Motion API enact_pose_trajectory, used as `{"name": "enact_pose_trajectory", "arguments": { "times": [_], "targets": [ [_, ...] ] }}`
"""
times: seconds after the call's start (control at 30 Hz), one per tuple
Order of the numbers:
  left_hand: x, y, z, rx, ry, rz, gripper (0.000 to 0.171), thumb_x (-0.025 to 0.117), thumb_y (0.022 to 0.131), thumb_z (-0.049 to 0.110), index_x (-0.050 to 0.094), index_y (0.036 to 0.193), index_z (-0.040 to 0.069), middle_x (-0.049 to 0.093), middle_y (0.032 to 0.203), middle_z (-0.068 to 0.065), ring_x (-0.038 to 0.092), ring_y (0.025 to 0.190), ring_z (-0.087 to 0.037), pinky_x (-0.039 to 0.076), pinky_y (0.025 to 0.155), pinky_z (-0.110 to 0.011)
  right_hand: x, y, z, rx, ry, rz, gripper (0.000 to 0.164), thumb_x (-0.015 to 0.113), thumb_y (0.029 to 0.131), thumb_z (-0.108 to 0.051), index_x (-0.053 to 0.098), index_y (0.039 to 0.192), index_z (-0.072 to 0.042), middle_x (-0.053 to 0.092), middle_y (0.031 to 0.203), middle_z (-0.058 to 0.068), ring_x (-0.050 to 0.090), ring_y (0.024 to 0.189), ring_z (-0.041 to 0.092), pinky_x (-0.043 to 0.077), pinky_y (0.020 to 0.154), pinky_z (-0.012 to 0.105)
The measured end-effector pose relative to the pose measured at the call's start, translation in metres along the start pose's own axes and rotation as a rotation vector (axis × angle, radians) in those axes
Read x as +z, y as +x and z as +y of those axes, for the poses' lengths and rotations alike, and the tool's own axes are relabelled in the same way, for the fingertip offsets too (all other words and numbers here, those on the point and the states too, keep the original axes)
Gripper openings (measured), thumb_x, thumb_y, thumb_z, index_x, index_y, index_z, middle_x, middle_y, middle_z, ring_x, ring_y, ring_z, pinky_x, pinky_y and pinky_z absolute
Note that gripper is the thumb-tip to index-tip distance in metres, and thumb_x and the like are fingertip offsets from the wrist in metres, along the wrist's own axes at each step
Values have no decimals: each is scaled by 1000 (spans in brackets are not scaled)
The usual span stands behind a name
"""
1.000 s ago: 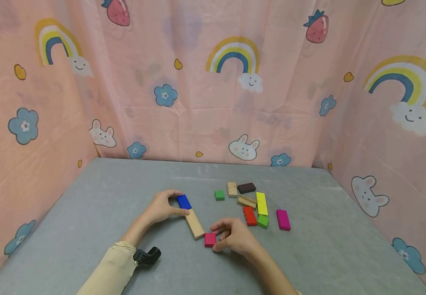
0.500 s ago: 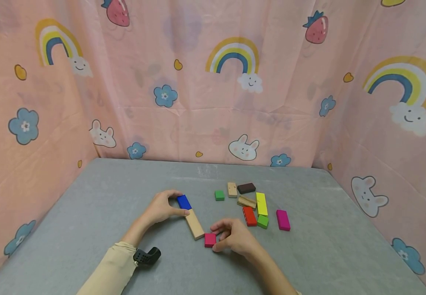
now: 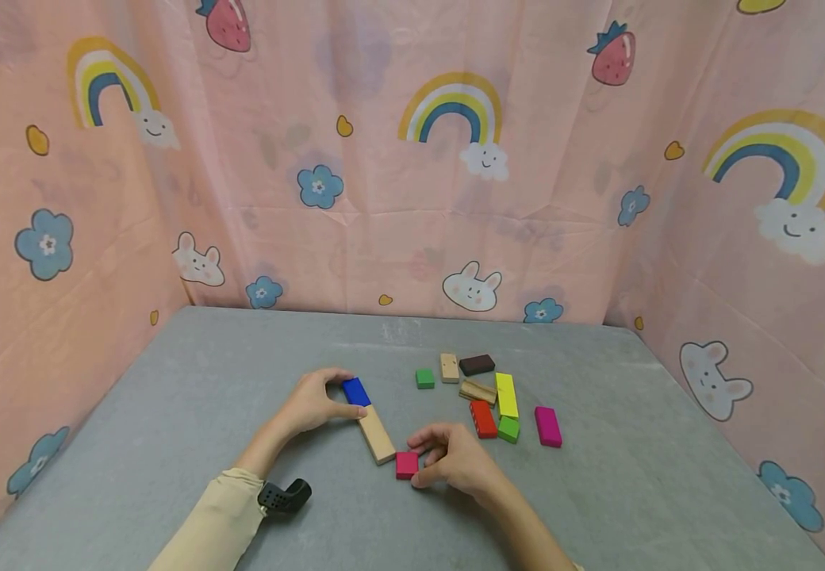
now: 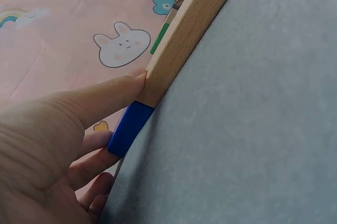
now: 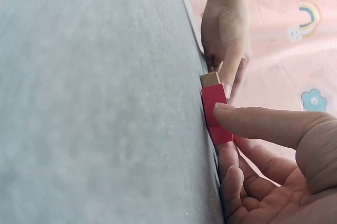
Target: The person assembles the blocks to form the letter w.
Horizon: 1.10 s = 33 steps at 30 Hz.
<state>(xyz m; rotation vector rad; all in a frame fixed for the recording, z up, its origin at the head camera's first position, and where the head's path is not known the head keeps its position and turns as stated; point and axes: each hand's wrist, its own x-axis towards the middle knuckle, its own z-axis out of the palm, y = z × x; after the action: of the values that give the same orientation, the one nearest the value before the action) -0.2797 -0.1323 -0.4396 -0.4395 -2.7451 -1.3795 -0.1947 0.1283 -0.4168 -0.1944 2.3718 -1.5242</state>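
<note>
A blue block [image 3: 357, 391] lies end to end with a longer plain wooden block [image 3: 377, 434] on the table. My left hand [image 3: 312, 402] curls at the blue block; fingertips touch its far end, and the thumb rests at the joint, on the wooden block's edge in the left wrist view. A small pinkish-red block [image 3: 407, 465] sits at the near end of the wooden block, its corner close to it. My right hand [image 3: 455, 458] holds this block, the thumb [image 5: 226, 112] on one face and fingers at its other end.
Behind my right hand lie a small green block [image 3: 424, 378], a light wooden block [image 3: 450, 368], a dark brown block [image 3: 477, 364], a striped wooden block [image 3: 478, 391], and yellow [image 3: 507, 395], red [image 3: 484, 419], lighter green [image 3: 508, 429] and magenta [image 3: 548, 427] blocks. A patterned pink curtain [image 3: 412, 222] encloses the table.
</note>
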Motion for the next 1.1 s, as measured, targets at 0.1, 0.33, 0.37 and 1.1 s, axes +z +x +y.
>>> {"name": "enact_pose_trajectory", "arguments": {
  "times": [0.1,0.33,0.37,1.1],
  "targets": [
    [0,0,0,-2,-1,-1,65,92,68,33,67,122,7,64,119,-5,55,115,-24,42,99,-46,0,0,1,0,2,-3,45,86,67,7,71,107,-2,64,92,5,55,77,21,47,68,30],
    [0,-2,-1,-4,-4,0,64,92,68,32,68,121,7,65,118,-5,55,114,-24,42,99,-45,1,2,2,8,8,-10,43,86,67,7,71,107,-3,65,92,5,56,77,21,48,70,31],
    [0,-2,-1,-3,-4,0,64,92,68,32,68,121,7,65,118,-5,55,114,-24,42,99,-45,1,2,2,7,10,-12,43,86,67,7,71,107,-3,65,92,5,56,77,21,48,70,31],
    [0,-1,2,-17,-5,-2,64,91,69,31,67,123,7,63,122,-7,54,117,-26,41,100,-47,-12,-2,9,-50,13,12,40,86,72,1,70,109,-2,69,98,5,59,74,20,48,65,30]
  ]
}}
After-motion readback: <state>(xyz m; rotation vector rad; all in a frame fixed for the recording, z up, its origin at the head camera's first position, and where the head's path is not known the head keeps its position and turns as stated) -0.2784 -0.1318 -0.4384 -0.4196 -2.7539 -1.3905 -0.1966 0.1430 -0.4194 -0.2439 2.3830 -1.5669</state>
